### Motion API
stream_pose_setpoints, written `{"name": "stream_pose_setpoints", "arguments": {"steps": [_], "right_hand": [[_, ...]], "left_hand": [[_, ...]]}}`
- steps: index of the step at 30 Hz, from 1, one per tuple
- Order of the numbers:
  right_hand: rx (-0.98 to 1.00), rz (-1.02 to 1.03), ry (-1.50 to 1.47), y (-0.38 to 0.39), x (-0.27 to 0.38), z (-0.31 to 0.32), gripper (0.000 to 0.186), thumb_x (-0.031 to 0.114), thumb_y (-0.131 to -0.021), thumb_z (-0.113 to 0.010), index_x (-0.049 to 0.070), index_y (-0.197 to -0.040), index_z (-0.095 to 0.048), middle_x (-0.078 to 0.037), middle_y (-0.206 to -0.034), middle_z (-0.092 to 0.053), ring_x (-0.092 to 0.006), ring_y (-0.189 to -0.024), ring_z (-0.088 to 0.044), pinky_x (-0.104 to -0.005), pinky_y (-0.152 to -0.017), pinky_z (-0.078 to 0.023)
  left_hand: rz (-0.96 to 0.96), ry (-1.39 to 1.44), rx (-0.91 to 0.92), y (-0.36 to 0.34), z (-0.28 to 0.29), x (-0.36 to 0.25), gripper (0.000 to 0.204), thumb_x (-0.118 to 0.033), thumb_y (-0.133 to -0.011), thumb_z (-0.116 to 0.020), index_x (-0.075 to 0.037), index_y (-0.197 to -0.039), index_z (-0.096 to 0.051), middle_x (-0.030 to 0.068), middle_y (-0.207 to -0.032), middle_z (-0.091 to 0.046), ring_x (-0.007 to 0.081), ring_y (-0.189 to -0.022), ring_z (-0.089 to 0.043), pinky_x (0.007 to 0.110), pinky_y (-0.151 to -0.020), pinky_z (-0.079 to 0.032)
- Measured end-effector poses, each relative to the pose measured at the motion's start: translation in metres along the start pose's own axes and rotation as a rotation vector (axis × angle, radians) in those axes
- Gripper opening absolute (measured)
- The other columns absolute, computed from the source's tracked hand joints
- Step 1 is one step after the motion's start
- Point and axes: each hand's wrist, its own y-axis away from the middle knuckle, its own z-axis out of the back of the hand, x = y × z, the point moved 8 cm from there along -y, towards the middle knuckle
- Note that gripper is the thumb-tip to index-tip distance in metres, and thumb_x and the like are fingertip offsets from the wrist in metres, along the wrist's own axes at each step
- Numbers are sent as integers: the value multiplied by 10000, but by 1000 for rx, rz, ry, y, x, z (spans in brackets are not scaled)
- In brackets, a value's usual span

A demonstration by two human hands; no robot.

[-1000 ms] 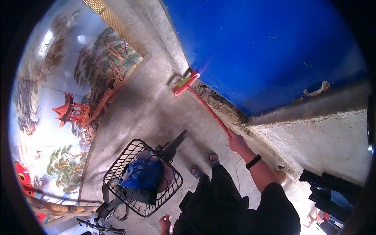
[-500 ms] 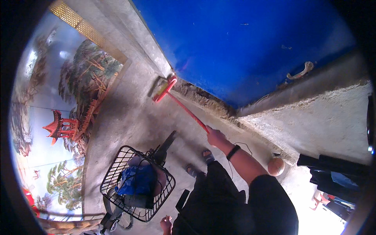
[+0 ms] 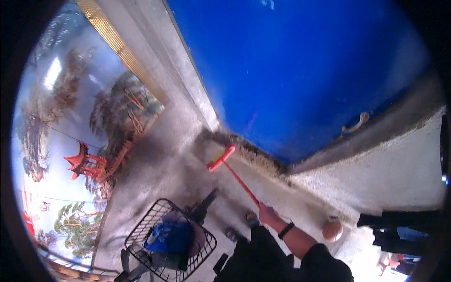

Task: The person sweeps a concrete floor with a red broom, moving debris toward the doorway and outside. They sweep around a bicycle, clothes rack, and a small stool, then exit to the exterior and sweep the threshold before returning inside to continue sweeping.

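My right hand (image 3: 269, 216), with a black band on the wrist, is closed round the handle of a red long-handled floor brush (image 3: 239, 181). The handle slants away to the far left. At its end, the crosswise red head (image 3: 221, 158) carries a yellow-green strip; blur hides whether that is bristle or sponge. The head is just this side of the foot of a large blue door or panel (image 3: 291, 84). Whether it touches the concrete floor (image 3: 159, 160) I cannot tell. My left hand is out of sight.
A black wire bicycle basket (image 3: 137, 230) holding a blue bag (image 3: 170, 237) stands close on the left. Beside it is a landscape-painted wall (image 3: 61, 127). A ball (image 3: 332, 231) lies on the right by a low concrete wall (image 3: 376, 174). My feet (image 3: 252, 218) are near the basket.
The view has shifted, so the scene sits lower. The brush head has come away from the corner, nearer to me. My left hand, seen before at the lower edge, has left the view.
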Motion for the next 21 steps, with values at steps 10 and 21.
{"name": "stream_pose_setpoints", "arguments": {"steps": [10,21], "right_hand": [[-82,183,191,-121,113,34,503,162,-864,-566,101,-1355,-477,-215,-1022,-700,-406,-958,-680,-531,-813,-536],[-6,50,102,-89,19,-12,472,172,-855,-571,121,-1321,-525,-218,-1079,-687,-401,-1020,-663,-502,-863,-530]], "left_hand": [[453,209,-51,-29,-9,-5,351,-354,-920,-669,-19,-1009,-724,133,-912,-716,238,-809,-665,362,-732,-548],[463,223,-68,62,-2,23,317,-372,-897,-647,-84,-796,-735,133,-734,-708,296,-708,-686,415,-657,-534]]}}
